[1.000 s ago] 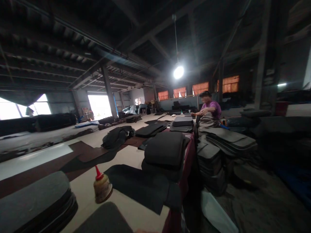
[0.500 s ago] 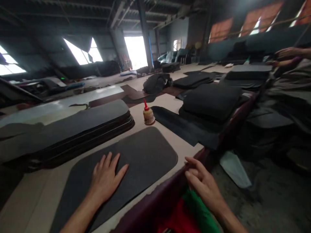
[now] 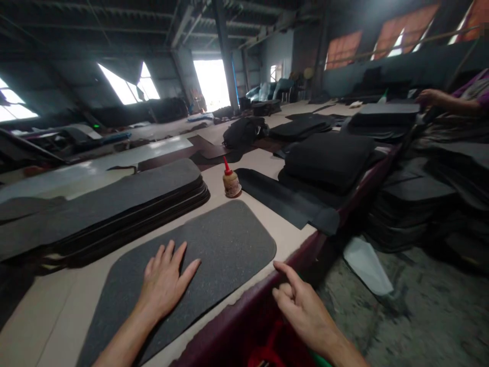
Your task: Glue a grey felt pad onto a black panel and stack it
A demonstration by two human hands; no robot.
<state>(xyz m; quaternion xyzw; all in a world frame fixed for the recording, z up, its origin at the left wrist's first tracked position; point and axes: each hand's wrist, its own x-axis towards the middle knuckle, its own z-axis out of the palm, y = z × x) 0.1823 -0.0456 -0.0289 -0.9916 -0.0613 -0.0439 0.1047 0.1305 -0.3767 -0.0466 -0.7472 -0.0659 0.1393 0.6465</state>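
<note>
My left hand [image 3: 165, 280] lies flat with fingers spread on a dark grey felt panel with rounded corners [image 3: 229, 244], which rests on the beige table [image 3: 284, 232]. My right hand [image 3: 301, 306] hovers at the table's dark red front edge [image 3: 244, 311], index finger stretched out, the other fingers curled, holding nothing. A small glue bottle with a red nozzle [image 3: 231, 179] stands just behind the panel.
A thick stack of long dark panels [image 3: 114, 204] lies left of the bottle. Black fabric pieces and stacks [image 3: 328, 155] cover the table farther back. Another person's arm [image 3: 446, 99] works at the far right. More stacks [image 3: 412, 204] and a white sheet [image 3: 367, 265] sit on the floor.
The view dropped from the hall to the table, bringing both hands in. Since half a second ago my right hand shifted left along the edge and curled all but the index finger.
</note>
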